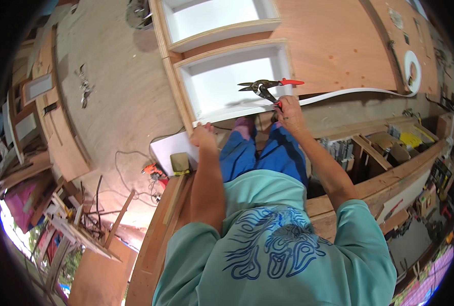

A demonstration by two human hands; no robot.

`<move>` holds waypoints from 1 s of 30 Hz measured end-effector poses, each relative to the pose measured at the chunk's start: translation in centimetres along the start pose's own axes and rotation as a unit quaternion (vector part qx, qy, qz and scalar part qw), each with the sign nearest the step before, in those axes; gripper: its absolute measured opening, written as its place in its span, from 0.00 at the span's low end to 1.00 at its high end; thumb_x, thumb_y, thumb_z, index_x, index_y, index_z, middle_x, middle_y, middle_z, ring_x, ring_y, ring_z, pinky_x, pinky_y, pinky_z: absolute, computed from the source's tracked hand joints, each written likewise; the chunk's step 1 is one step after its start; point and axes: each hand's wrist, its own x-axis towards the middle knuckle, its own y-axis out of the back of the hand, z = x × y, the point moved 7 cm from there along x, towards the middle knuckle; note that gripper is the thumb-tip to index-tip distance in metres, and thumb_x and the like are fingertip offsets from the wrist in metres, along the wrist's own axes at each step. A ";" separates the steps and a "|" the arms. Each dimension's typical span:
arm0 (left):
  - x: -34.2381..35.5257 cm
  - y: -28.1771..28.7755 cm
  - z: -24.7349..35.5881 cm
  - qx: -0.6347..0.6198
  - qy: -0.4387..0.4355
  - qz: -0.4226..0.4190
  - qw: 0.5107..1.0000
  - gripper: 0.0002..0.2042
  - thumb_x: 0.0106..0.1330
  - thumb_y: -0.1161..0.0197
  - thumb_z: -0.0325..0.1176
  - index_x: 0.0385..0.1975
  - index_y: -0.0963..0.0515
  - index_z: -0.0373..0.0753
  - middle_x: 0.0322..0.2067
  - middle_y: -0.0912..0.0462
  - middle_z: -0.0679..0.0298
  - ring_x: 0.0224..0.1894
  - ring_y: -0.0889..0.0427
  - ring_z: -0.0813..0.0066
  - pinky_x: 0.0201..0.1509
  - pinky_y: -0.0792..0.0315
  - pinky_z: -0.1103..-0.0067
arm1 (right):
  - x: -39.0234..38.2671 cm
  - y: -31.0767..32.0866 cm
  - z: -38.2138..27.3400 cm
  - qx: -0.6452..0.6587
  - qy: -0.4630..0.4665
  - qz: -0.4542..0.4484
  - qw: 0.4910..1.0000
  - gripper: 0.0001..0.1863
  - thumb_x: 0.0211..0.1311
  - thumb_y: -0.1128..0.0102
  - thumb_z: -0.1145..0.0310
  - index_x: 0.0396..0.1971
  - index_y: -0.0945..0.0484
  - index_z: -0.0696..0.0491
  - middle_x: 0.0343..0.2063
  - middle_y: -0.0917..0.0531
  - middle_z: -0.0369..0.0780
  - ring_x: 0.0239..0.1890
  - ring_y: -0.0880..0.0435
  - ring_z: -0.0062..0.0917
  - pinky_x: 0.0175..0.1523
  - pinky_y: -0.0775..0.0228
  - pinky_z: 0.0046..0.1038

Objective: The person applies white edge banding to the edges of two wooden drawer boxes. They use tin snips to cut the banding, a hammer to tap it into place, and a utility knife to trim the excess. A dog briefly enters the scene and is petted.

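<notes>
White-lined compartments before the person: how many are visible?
2: the near compartment under the red-handled snips; the far compartment, cut by the picture's top edge. More may be hidden.

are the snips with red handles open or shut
Open: on the snips, the blades part at the tips and the red handles spread wide.
</notes>
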 end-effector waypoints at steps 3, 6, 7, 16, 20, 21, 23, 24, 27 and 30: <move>-5.8 -2.3 2.1 0.056 -0.006 0.001 0.998 0.16 0.71 0.52 0.29 0.53 0.29 0.28 0.47 0.24 0.51 0.46 0.20 0.57 0.47 0.23 0.67 | -1.8 2.4 3.1 0.072 -0.145 0.017 0.987 0.15 0.54 0.35 0.73 0.41 0.25 0.59 0.32 0.18 0.46 0.35 0.19 0.40 0.41 0.28 0.35; 0.5 0.0 1.1 0.152 -0.033 -0.033 0.987 0.15 0.70 0.48 0.28 0.52 0.28 0.28 0.47 0.24 0.50 0.48 0.21 0.54 0.48 0.23 0.64 | -2.0 5.5 7.2 0.029 -0.227 0.047 0.972 0.14 0.58 0.36 0.68 0.42 0.24 0.58 0.25 0.16 0.47 0.29 0.15 0.37 0.33 0.26 0.33; 1.4 0.2 0.9 0.160 -0.034 -0.040 0.986 0.15 0.70 0.48 0.29 0.52 0.28 0.28 0.47 0.24 0.50 0.49 0.21 0.54 0.49 0.23 0.63 | -1.8 6.5 9.2 0.016 -0.233 0.059 0.971 0.14 0.58 0.35 0.67 0.41 0.23 0.57 0.25 0.17 0.47 0.29 0.15 0.38 0.33 0.26 0.33; -4.1 -1.1 3.0 0.140 -0.061 0.015 0.988 0.15 0.72 0.48 0.33 0.49 0.31 0.25 0.45 0.23 0.50 0.47 0.19 0.56 0.49 0.21 0.65 | 5.3 7.5 24.8 -0.109 -0.228 0.036 0.967 0.15 0.63 0.44 0.59 0.36 0.23 0.58 0.26 0.19 0.56 0.33 0.19 0.53 0.37 0.27 0.47; -6.1 -1.3 3.9 0.209 -0.098 -0.041 0.972 0.13 0.70 0.44 0.35 0.42 0.29 0.28 0.38 0.21 0.54 0.37 0.18 0.62 0.41 0.19 0.71 | 6.6 5.5 25.3 -0.031 -0.234 -0.007 0.972 0.12 0.61 0.43 0.69 0.43 0.25 0.57 0.35 0.19 0.55 0.39 0.19 0.50 0.42 0.28 0.46; -7.4 -2.0 4.0 0.176 -0.077 -0.012 0.981 0.12 0.70 0.43 0.34 0.41 0.28 0.29 0.37 0.21 0.55 0.35 0.18 0.63 0.39 0.19 0.71 | 7.0 5.4 24.0 -0.083 -0.210 0.022 0.974 0.13 0.61 0.43 0.70 0.44 0.25 0.57 0.39 0.20 0.55 0.43 0.21 0.49 0.45 0.29 0.46; -6.8 -0.8 3.5 0.117 -0.059 0.053 0.990 0.07 0.68 0.41 0.30 0.39 0.28 0.32 0.31 0.22 0.58 0.32 0.18 0.65 0.35 0.19 0.68 | 7.4 5.9 20.3 -0.193 -0.151 0.084 0.966 0.16 0.59 0.42 0.72 0.47 0.25 0.57 0.48 0.23 0.55 0.51 0.24 0.49 0.51 0.31 0.45; -6.7 -0.9 3.4 0.111 -0.055 0.061 0.990 0.07 0.68 0.41 0.29 0.38 0.28 0.32 0.30 0.22 0.58 0.30 0.19 0.66 0.33 0.19 0.69 | 7.7 5.5 17.2 -0.158 -0.090 0.085 0.980 0.17 0.59 0.42 0.71 0.48 0.26 0.59 0.50 0.25 0.54 0.53 0.26 0.49 0.54 0.32 0.45; -7.0 -0.8 3.1 0.100 -0.047 0.100 0.989 0.06 0.67 0.40 0.27 0.35 0.27 0.31 0.26 0.22 0.59 0.25 0.19 0.66 0.28 0.19 0.70 | 7.1 1.0 4.3 -0.036 0.094 0.008 0.995 0.21 0.55 0.42 0.72 0.50 0.28 0.61 0.54 0.28 0.53 0.59 0.32 0.49 0.63 0.38 0.44; -7.1 -1.6 3.1 0.098 -0.052 0.144 0.983 0.06 0.66 0.39 0.27 0.33 0.26 0.29 0.26 0.22 0.58 0.22 0.20 0.66 0.23 0.20 0.71 | 3.8 -4.0 -8.1 0.095 0.221 -0.137 0.961 0.23 0.51 0.44 0.75 0.51 0.27 0.59 0.57 0.29 0.53 0.64 0.33 0.46 0.69 0.44 0.46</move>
